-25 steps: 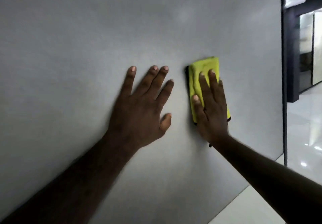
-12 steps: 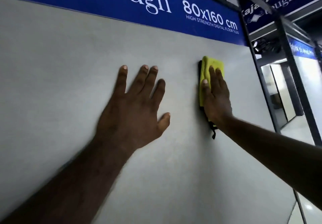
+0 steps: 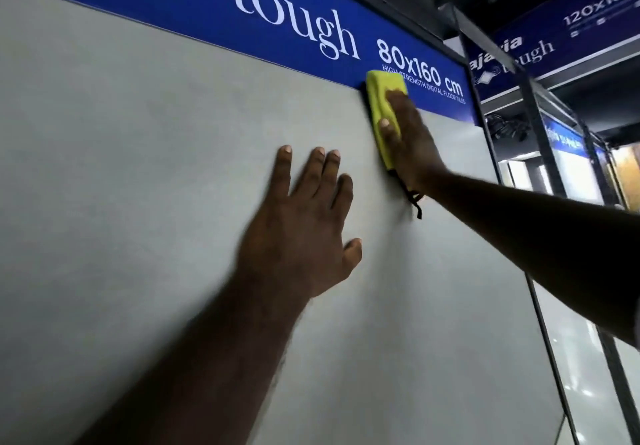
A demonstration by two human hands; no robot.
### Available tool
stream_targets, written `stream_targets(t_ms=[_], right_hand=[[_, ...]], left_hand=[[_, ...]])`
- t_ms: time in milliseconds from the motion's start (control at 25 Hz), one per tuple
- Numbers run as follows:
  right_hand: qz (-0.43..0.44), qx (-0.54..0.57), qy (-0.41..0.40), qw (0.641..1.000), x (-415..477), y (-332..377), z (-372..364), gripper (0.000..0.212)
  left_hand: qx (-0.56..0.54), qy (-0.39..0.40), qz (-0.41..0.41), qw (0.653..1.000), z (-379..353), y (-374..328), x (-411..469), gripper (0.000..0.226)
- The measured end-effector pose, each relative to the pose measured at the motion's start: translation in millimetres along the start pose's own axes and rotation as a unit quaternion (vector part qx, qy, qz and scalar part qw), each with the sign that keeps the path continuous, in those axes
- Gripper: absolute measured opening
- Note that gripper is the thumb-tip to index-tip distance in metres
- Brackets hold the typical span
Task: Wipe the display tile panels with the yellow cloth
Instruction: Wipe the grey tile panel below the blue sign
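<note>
A large grey display tile panel (image 3: 138, 167) stands upright and fills most of the view. My right hand (image 3: 410, 141) presses a folded yellow cloth (image 3: 381, 98) flat against the panel's top right, and the cloth's upper end overlaps the blue header strip. A dark loop hangs from the cloth below my wrist. My left hand (image 3: 304, 233) lies flat on the panel with fingers straight and spread, lower and to the left of the cloth.
A blue header sign (image 3: 277, 19) reading "tough 80x160 cm" runs along the panel's top. A dark metal frame post (image 3: 540, 112) borders the panel on the right. Beyond it stand more display panels with blue signs (image 3: 561, 32) and a glossy floor (image 3: 588, 375).
My right hand has slid the cloth upward from mid-panel to the top edge under the blue sign. The view has tilted up. My left hand has stayed flat on the panel.
</note>
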State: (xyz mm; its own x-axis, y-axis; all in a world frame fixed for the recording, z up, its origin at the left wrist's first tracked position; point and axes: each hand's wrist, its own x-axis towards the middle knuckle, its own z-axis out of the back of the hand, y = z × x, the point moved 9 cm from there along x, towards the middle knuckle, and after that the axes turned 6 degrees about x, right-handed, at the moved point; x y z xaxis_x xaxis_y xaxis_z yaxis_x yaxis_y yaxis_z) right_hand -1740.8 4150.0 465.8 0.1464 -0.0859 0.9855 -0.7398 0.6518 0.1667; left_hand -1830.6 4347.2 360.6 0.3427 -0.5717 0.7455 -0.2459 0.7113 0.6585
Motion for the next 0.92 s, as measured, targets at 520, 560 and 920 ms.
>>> stream_targets(t_ms=[520,560,920], right_hand=[[0.092,-0.048,0.015,0.994,-19,18,-13,0.06],[0.092,-0.051,0.009,0.994,-19,13,-11,0.061],[0.025,-0.007,-0.058,0.998,-62,5,-7,0.057]], left_hand=[[0.0,-0.011,0.007,1.0,-2,2,-1,0.093],[0.001,-0.01,0.002,1.0,-2,0,0,0.093],[0.014,-0.023,0.019,0.999,-1,1,-2,0.094]])
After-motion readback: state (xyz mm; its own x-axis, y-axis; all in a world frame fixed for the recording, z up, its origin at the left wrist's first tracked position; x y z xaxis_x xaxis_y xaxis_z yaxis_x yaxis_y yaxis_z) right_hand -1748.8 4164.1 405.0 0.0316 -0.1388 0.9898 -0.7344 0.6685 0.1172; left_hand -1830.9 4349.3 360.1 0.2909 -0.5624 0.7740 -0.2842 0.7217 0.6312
